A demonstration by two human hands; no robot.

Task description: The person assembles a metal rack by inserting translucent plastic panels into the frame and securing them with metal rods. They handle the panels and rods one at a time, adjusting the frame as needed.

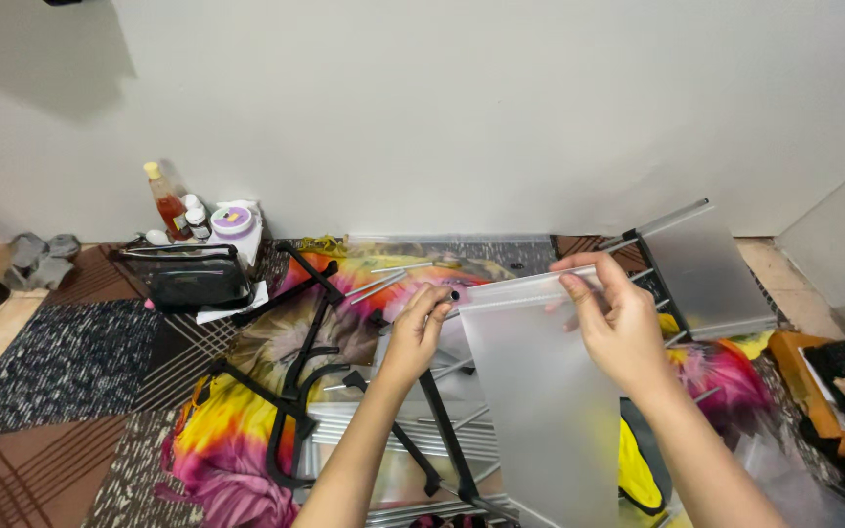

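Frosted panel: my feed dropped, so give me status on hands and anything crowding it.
Left hand pinching frosted translucent plastic panel at its top-left corner. Right hand gripping its top edge. Black metal frame pieces lie underneath.

orange bottle (pixel 166 203) | black basket (pixel 188 276) | tie-dye cloth (pixel 237 430) | grey socks (pixel 41 256)

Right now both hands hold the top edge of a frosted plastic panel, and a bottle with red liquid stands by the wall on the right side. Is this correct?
Not quite. Both hands, left hand and right hand, do hold the top edge of the frosted panel, but the bottle with red liquid stands by the wall on the left side, not the right. The head view shows it.
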